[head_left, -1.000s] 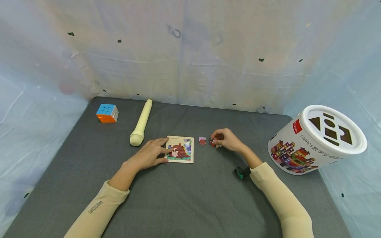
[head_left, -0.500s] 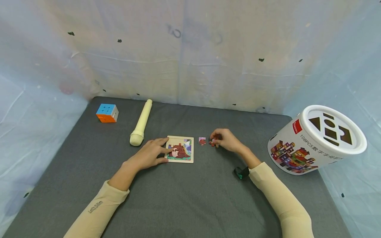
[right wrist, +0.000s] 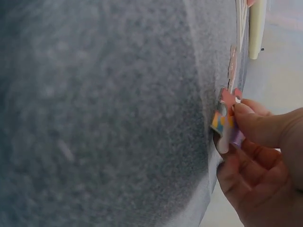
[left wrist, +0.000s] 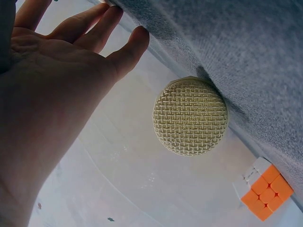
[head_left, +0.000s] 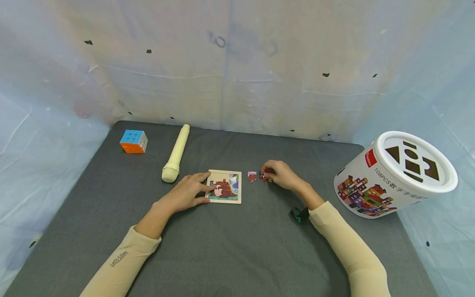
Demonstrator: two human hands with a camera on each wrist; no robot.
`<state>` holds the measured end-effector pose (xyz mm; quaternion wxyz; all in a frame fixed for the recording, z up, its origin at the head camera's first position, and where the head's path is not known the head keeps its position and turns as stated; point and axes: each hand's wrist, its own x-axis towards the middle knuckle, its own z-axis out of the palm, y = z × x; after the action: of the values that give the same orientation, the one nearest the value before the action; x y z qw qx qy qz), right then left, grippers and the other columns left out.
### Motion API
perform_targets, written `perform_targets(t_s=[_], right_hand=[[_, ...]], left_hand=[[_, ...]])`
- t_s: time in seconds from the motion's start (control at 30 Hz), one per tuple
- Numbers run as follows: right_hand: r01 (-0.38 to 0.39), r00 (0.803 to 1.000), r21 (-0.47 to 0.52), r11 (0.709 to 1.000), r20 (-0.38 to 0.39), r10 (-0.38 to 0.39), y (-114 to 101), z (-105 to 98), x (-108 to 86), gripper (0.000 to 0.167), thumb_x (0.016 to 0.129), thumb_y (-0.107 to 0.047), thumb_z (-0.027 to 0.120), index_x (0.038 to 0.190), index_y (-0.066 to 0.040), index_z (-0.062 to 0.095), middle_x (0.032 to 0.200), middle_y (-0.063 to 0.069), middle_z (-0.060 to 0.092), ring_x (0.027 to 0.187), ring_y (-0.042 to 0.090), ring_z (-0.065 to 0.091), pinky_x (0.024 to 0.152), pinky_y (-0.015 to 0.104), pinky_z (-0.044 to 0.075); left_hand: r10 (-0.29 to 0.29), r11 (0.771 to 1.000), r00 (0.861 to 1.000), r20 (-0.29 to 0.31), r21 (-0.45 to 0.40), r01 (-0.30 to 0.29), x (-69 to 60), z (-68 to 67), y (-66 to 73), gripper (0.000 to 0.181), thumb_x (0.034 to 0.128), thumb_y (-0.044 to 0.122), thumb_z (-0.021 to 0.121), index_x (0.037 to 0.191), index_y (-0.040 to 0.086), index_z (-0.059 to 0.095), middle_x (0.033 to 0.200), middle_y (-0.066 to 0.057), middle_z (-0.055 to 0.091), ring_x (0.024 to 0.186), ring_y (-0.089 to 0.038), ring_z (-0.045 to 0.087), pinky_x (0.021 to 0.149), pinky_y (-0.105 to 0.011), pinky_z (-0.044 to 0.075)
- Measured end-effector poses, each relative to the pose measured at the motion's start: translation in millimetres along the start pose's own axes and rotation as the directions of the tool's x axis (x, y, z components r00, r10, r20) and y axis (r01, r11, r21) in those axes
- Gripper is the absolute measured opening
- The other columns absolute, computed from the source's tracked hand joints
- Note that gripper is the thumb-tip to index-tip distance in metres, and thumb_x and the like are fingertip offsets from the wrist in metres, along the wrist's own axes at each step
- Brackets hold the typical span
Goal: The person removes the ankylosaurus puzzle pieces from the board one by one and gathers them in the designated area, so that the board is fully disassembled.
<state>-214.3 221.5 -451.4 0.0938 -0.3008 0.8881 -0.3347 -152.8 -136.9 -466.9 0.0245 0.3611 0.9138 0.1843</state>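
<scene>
My left hand [head_left: 185,193] rests with extended, spread fingers on the left side of a small framed jigsaw puzzle [head_left: 239,190], which shows a reddish-brown animal. Just right of the frame, a single puzzle piece [head_left: 252,176] lies flat on the cloth. Beside that piece, my right hand [head_left: 283,175] pinches puzzle pieces between thumb and fingers, low over the table. In the right wrist view the pinched puzzle pieces [right wrist: 227,116] stand on edge, with pink, yellow and purple patches; how many there are is hard to tell. The left wrist view shows the left hand [left wrist: 71,52] with fingers reaching away.
A pale yellow toy microphone [head_left: 176,154] lies left of the frame. Farther left sits a puzzle cube [head_left: 133,141]. At the right stands a large white block bucket [head_left: 389,177] with shaped holes in its lid. Grey cloth [head_left: 230,247] covers the table.
My right hand has shifted slightly to the left with the puzzle pieces, toward the single piece. The left hand and the framed puzzle have stayed in place.
</scene>
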Motion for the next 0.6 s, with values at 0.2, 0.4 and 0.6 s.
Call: perform_targets(t_s=[0.2, 0.4, 0.6], right_hand=[[-0.021, 1.0, -0.042, 0.999, 0.002, 0.021, -2.4, -0.3, -0.1, 0.017, 0.091, 0.007, 0.067, 0.108, 0.005, 0.069, 0.098, 0.012, 0.068, 0.083, 0.022, 0.065, 0.072, 0.037, 0.055], [-0.049, 0.998, -0.073, 0.996, -0.035, 0.047, -4.1, 1.5, -2.7, 0.019, 0.089, 0.007, 0.071, 0.106, 0.002, 0.068, 0.1, 0.012, 0.068, 0.092, 0.026, 0.065, 0.079, 0.042, 0.054], [-0.015, 0.997, -0.169, 0.986, -0.074, 0.002, -1.2, 3.8, -3.9, 0.02, 0.085, 0.001, 0.077, 0.105, -0.002, 0.073, 0.098, 0.008, 0.064, 0.084, 0.022, 0.061, 0.072, 0.037, 0.05]], left_hand=[[-0.002, 1.0, 1.0, 0.003, 0.0, 0.002, 0.1, 0.0, 0.0, 0.047, 0.0875, 0.032, 0.078, 0.13, 0.014, 0.069, 0.152, -0.024, 0.04, 0.137, -0.042, 0.042, 0.104, -0.065, 0.037], [-0.001, 1.0, 1.0, -0.006, -0.005, 0.001, -0.5, -0.5, 0.6, 0.047, 0.0867, 0.031, 0.079, 0.13, 0.013, 0.07, 0.151, -0.024, 0.042, 0.136, -0.042, 0.043, 0.104, -0.065, 0.036], [-0.007, 1.0, 1.0, -0.003, -0.012, 0.007, -0.9, -0.7, 0.8, 0.049, 0.0863, 0.03, 0.079, 0.131, 0.013, 0.069, 0.151, -0.025, 0.042, 0.137, -0.042, 0.042, 0.105, -0.065, 0.035]])
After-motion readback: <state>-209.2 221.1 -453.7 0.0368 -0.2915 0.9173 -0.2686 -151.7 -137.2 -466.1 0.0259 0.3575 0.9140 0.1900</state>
